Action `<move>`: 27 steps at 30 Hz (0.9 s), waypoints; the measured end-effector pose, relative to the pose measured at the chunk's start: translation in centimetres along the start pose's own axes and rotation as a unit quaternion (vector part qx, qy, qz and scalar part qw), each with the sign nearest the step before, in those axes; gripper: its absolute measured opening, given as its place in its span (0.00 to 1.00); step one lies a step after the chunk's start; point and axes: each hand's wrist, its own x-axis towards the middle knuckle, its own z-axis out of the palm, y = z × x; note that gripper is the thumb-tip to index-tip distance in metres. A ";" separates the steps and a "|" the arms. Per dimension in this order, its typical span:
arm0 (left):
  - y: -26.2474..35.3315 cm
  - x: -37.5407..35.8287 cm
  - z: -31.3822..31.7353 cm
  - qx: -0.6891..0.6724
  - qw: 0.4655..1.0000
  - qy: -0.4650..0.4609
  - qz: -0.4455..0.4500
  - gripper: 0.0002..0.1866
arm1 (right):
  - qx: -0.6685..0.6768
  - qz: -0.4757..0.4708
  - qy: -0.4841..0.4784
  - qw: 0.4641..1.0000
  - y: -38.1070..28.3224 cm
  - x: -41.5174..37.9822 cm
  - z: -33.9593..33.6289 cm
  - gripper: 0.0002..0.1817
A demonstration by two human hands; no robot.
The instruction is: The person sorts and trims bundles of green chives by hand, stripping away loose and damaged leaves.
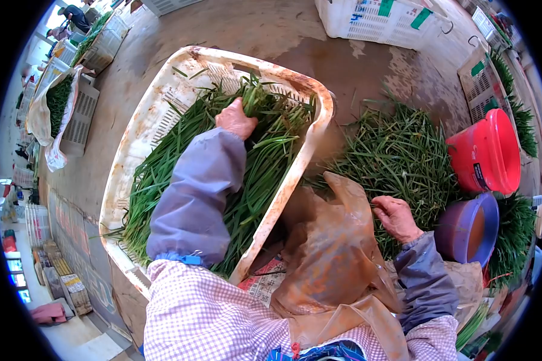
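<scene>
A large white crate (pixel 117 180) with rust-brown stains on its rim holds long green leafy stalks (pixel 180 150). Over its far part, my left hand (pixel 237 119) is closed round a bunch of the stalks (pixel 256 96). My right hand (pixel 397 218) is beside the heap of loose green leaves (pixel 403 150) on the floor, its fingers curled; whether anything small is between them is hidden. A wet brown plastic sheet (pixel 331 253) covers my lap between the crate and my right arm.
A red bucket (pixel 482 153) and a purple bucket of brownish liquid (pixel 467 228) stand at the right. White crates (pixel 379 24) are at the top. More filled crates (pixel 81 114) and people (pixel 75 18) appear at the left.
</scene>
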 end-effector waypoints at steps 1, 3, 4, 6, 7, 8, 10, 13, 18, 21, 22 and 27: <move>-0.6 -0.4 -0.4 -0.036 0.999 0.020 0.023 0.27 | 0.002 0.006 0.012 1.000 0.2 -0.1 -0.4 0.11; -2.0 -1.1 -1.8 -0.105 0.990 0.061 0.069 0.25 | 0.055 0.048 0.021 0.997 -0.4 0.4 -1.8 0.10; -2.9 -1.4 -2.2 -0.150 0.981 0.094 0.082 0.23 | 0.069 0.067 0.023 0.995 -1.0 0.8 -2.7 0.09; -3.8 -2.7 -3.9 -0.246 0.962 0.094 0.073 0.21 | 0.193 0.101 0.047 0.975 -2.6 2.0 -3.6 0.08; -4.0 -3.5 -4.9 -0.265 0.957 0.098 0.069 0.20 | 0.234 0.106 0.058 0.965 -3.8 2.8 -4.2 0.07; -4.1 -4.4 -5.7 -0.283 0.948 0.117 0.087 0.19 | 0.264 0.096 0.069 0.957 -5.7 3.8 -4.9 0.07; -4.7 -5.2 -6.6 -0.372 0.917 0.080 0.122 0.19 | 0.306 0.050 0.067 0.948 -9.5 6.1 -5.8 0.07; -5.7 -4.5 -6.0 -0.409 0.905 0.015 0.113 0.19 | 0.363 -0.058 0.022 0.930 -14.4 10.5 -4.9 0.09; -4.9 -1.4 -4.2 -0.452 0.887 -0.047 0.087 0.20 | 0.382 0.067 -0.050 0.920 -19.0 19.4 0.9 0.24; -4.9 -0.9 -4.4 -0.497 0.862 -0.074 0.070 0.21 | 0.246 -0.061 -0.095 0.963 -16.8 25.7 4.6 0.34; -5.1 -0.8 -4.6 -0.513 0.852 -0.079 0.073 0.20 | 0.231 -0.093 -0.083 0.965 -16.9 26.6 5.5 0.38; -5.5 -0.4 -3.0 -0.522 0.842 -0.085 0.111 0.38 | 0.389 0.060 0.000 0.919 -17.8 32.7 11.7 0.47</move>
